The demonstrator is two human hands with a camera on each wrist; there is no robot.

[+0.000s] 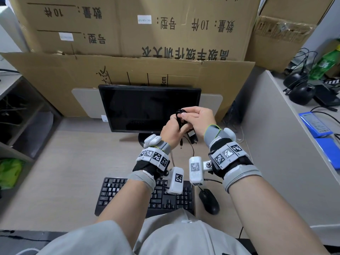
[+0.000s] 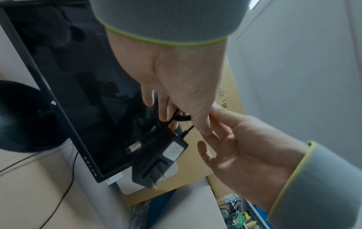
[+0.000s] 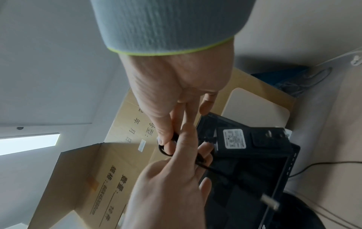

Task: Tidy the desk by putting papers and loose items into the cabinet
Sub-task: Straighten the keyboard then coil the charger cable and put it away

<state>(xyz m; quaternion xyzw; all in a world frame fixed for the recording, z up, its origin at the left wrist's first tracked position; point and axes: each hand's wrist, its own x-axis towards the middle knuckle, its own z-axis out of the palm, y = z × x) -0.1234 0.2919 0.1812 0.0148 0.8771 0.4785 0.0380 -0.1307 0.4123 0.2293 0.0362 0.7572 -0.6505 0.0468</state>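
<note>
Head view: both hands, left hand and right hand, pinching the black cable before the monitor; coil tightly, adapter dangling below.

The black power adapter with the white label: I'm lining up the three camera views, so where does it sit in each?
Head: the black power adapter hangs just below the two hands, in front of the monitor's lower edge.
Left wrist: lower centre, dangling beneath the fingers, prongs down.
Right wrist: right of centre, label facing the camera.
Shared landmark: the black monitor behind it.
</note>
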